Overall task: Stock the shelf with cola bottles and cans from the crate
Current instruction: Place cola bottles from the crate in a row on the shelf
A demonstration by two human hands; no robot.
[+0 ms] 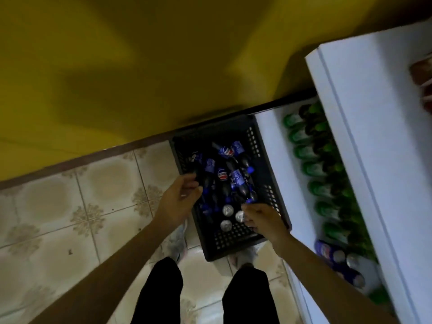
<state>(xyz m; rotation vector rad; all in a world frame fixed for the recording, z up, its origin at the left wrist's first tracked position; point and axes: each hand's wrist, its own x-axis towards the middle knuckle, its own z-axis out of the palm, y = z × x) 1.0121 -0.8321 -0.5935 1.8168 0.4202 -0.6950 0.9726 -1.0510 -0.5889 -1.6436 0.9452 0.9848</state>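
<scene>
Head view: the only view, looking straight down; everything is placed relative to the crate.
Crate [253, 141]: dark plastic with holed walls, on the tiled floor [70, 206], its far end at the yellow wall [117, 66] and its right side against the shelf. It probably sits there to keep the carry short.
Cola bottles [225, 177]: still in the crate, lying jumbled in its far and middle part, blue caps pointing different ways.
Cans [228, 210]: three upright in the crate's near end, silver tops showing.
Left hand [180, 199]: over the crate's left rim. The fingers are loosely curved with the thumb apart, and nothing shows between them. It seems to be reaching for a bottle.
Right hand [264, 220]: over the crate's near right corner, knuckles up and fingers curled. The fingertips are next to a blue cap, but I cannot tell if they pinch it.
Shelf [268, 146]: white, right of the crate, holding a row of green bottles [311, 169]. Nearer the person stand a few blue cans [339, 256], so stocking looks partly done.
Writing: round red, white and blue Pepsi marks on the cola labels; all other lettering is too blurred to read.
</scene>
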